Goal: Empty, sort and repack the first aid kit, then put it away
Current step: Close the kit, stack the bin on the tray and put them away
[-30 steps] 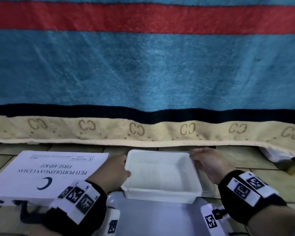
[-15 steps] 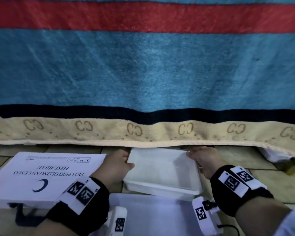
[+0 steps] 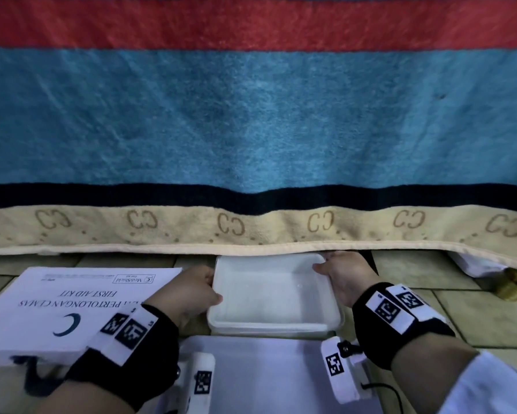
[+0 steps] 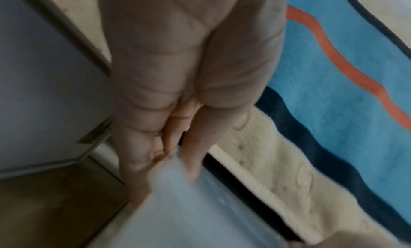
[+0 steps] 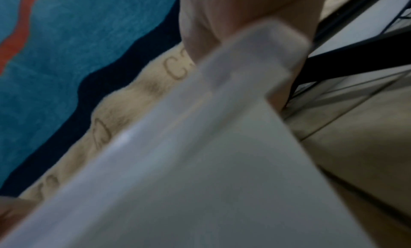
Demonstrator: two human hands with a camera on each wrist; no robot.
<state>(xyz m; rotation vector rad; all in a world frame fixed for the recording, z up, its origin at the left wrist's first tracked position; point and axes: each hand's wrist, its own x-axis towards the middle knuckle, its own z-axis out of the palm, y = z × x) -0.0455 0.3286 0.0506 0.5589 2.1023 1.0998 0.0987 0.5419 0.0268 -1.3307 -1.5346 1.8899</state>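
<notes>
Holding a translucent white rectangular plastic tub (image 3: 273, 294) by its two short sides, the left hand (image 3: 188, 291) and right hand (image 3: 345, 279) each curl a grip over the rim, thumbs inside. The tub sits low over the tiled floor (image 3: 475, 309), its far edge just under the striped blanket's hem (image 3: 251, 231). It looks empty. The white flat first aid kit case (image 3: 66, 306) lies shut beside it, so sorting and repacking seem finished, stowing underway.

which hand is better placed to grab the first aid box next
Left. The left hand grips the tub's left edge, right beside the first aid box. The right hand holds the tub's far right corner and would have to cross over it.
</notes>
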